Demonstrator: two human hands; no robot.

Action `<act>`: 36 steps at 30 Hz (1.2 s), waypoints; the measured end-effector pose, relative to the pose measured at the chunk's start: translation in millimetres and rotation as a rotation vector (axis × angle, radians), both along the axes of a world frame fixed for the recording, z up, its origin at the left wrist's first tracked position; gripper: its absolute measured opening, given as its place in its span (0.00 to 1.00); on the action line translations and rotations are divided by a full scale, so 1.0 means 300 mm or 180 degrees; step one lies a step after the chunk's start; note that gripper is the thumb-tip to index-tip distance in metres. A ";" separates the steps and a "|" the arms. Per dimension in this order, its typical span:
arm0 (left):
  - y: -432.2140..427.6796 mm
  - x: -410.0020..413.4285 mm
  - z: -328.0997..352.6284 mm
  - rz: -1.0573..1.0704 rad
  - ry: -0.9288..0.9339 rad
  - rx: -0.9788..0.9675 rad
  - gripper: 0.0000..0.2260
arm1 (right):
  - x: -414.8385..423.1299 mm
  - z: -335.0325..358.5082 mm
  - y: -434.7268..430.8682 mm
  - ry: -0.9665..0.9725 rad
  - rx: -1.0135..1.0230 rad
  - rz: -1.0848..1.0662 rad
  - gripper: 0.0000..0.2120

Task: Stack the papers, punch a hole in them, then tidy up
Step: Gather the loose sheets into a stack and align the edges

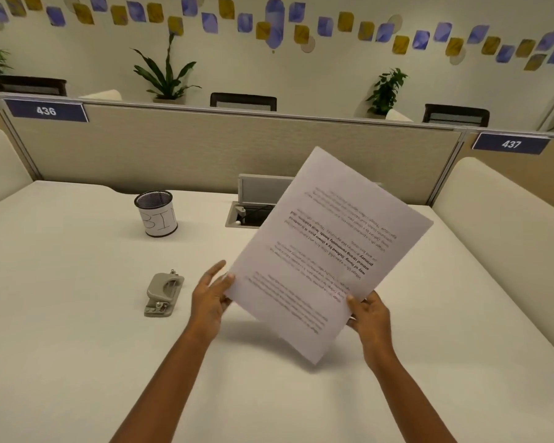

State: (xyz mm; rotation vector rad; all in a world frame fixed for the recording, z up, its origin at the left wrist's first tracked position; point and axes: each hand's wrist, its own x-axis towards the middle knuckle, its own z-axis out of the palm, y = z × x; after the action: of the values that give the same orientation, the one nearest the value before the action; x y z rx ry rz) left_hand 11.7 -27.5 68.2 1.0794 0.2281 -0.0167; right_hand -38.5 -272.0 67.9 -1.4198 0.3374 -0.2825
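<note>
One paper stack (pixel 327 251) between grasping fingers (pixel 229 278) of left hand (pixel 208 298) and right hand (pixel 373 318); one hole punch (pixel 163 294)

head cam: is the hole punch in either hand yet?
No: the hole punch lies on the desk, apart from the left hand, which together with the right hand holds the papers.

both arms stretched forward; left hand (pixel 210 298) and right hand (pixel 370 314) pinch the papers (pixel 327 251).

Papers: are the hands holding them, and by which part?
Yes. The left hand pinches the left corner of the papers; the right hand grips their lower right edge.
</note>
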 end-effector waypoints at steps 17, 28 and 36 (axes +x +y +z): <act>0.030 0.076 0.137 -0.0138 -0.1074 0.1937 0.08 | 0.044 0.094 0.021 -0.0682 -0.0519 0.0119 0.12; 0.015 0.059 0.188 -0.0141 -0.1437 0.1587 0.09 | 0.053 0.123 0.047 -0.0735 -0.0895 0.0282 0.10; 0.010 0.053 0.176 -0.0123 -0.1485 0.1447 0.11 | 0.058 0.131 0.049 -0.0580 -0.0936 0.0288 0.09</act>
State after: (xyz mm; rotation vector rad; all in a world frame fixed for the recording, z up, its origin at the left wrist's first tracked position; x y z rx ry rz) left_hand 27.7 -24.4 121.0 1.5042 -0.2223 0.2611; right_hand -21.0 -257.4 107.3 -1.6791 0.0831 -0.3964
